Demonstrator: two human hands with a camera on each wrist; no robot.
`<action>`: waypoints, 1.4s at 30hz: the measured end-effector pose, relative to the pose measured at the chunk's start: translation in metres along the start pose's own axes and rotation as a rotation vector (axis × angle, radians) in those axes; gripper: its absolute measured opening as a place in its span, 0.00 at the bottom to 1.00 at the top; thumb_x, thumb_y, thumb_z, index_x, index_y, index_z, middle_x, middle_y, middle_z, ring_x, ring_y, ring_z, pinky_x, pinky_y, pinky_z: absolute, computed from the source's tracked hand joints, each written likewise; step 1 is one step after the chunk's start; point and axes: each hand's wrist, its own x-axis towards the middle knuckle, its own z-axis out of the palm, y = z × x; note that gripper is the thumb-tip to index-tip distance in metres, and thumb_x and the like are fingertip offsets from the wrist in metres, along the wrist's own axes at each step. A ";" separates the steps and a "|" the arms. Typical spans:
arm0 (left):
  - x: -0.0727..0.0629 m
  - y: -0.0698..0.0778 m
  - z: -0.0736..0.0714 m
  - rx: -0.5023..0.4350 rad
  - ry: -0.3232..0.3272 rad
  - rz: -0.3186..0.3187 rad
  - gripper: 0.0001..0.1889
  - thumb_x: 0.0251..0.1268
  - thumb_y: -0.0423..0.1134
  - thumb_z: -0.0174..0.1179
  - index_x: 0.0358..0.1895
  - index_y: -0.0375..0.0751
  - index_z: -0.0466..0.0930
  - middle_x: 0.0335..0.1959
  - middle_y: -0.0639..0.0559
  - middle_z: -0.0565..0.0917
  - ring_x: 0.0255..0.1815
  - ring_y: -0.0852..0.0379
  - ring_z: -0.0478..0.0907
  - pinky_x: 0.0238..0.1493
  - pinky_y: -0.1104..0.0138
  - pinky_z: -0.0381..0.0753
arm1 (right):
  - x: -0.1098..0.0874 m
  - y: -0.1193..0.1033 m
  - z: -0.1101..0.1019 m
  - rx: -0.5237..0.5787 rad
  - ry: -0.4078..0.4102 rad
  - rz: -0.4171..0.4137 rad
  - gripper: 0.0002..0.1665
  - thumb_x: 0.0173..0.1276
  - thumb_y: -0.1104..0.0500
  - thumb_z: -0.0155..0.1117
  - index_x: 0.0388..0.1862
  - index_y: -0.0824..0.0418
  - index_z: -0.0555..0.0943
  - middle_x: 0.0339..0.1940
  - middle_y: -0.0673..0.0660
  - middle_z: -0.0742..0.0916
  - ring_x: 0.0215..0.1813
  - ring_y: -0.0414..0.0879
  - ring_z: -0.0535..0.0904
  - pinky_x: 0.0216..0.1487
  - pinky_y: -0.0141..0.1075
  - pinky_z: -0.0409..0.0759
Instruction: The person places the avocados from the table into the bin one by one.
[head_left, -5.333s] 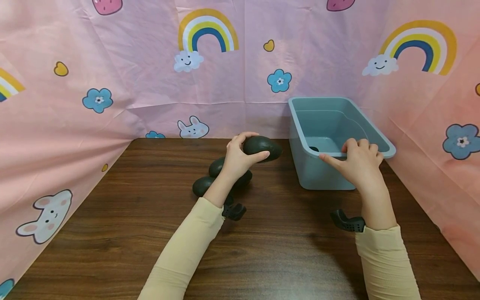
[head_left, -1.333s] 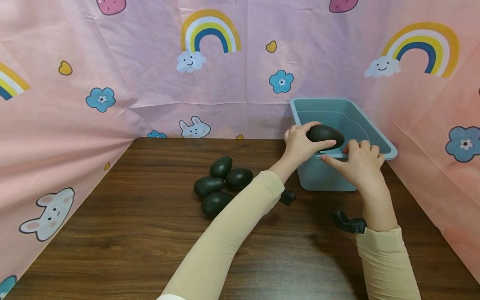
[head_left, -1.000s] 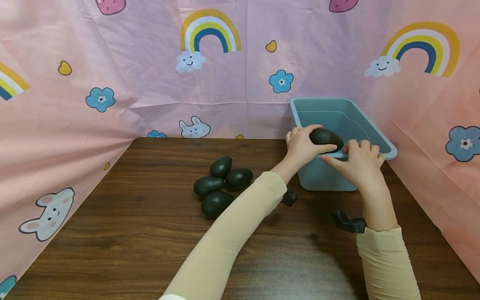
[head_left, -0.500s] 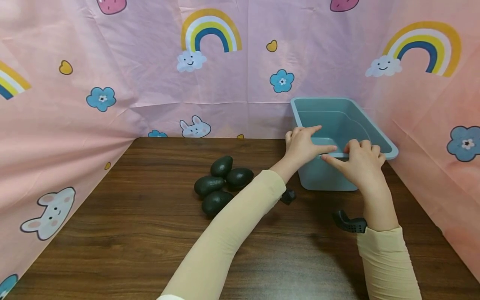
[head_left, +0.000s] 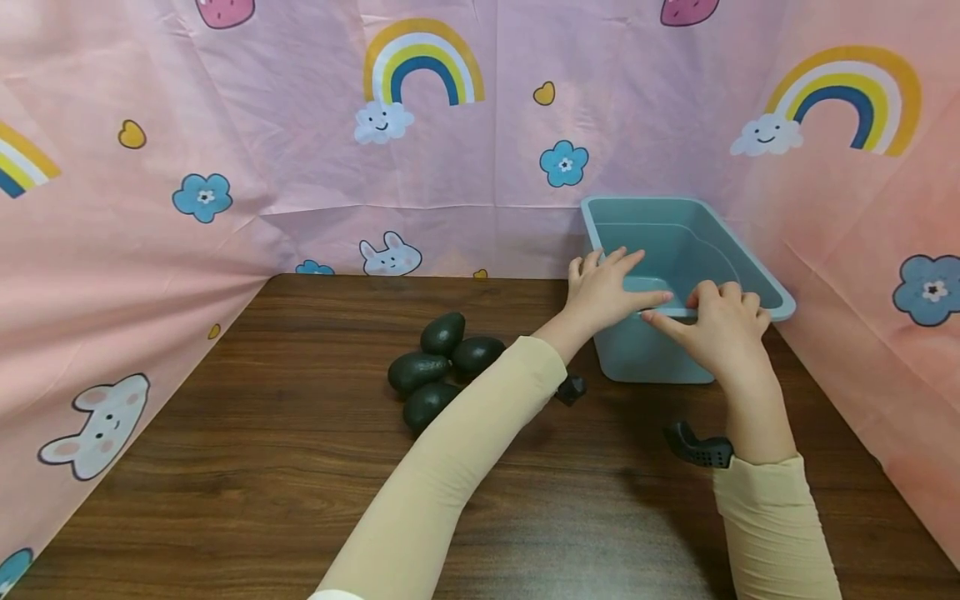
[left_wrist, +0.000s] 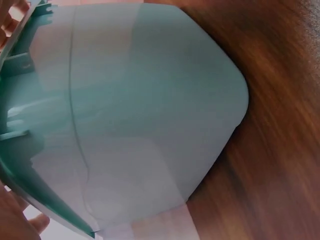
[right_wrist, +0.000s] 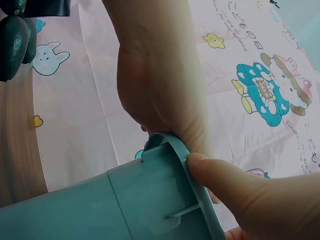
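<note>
A blue-green plastic bin [head_left: 645, 354] stands at the back right of the table. Its near rim is gripped by my right hand [head_left: 723, 333], thumb outside and fingers over the inner side; the right wrist view shows the thumb on the rim too. My left hand [head_left: 600, 292] hovers at the bin's near left corner, fingers spread, holding nothing. To the left, several dark green avocados [head_left: 418, 372] lie close together, partly covered by the left sleeve. The bin's outer wall [left_wrist: 140, 100] fills most of the left wrist view. What lies at the bin's near end is hidden.
The brown wooden table [head_left: 247, 467] is bordered at the back and sides by a pink cloth [head_left: 300, 100] printed with rainbows and flowers. The bin stands close to the cloth's right-hand corner. A black wrist mount [head_left: 697, 446] sits at the right wrist.
My left hand carried an avocado from the pile to the bin and let go of it inside. Now empty, that hand has spread its fingers and shifted slightly left. The right hand stayed on the rim.
</note>
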 end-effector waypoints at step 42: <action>-0.026 -0.037 -0.022 0.005 -0.013 0.118 0.51 0.53 0.73 0.56 0.77 0.62 0.45 0.78 0.54 0.46 0.76 0.49 0.36 0.70 0.49 0.33 | 0.001 0.002 0.003 0.000 0.024 -0.002 0.47 0.59 0.25 0.56 0.42 0.70 0.69 0.43 0.72 0.68 0.51 0.74 0.57 0.51 0.70 0.48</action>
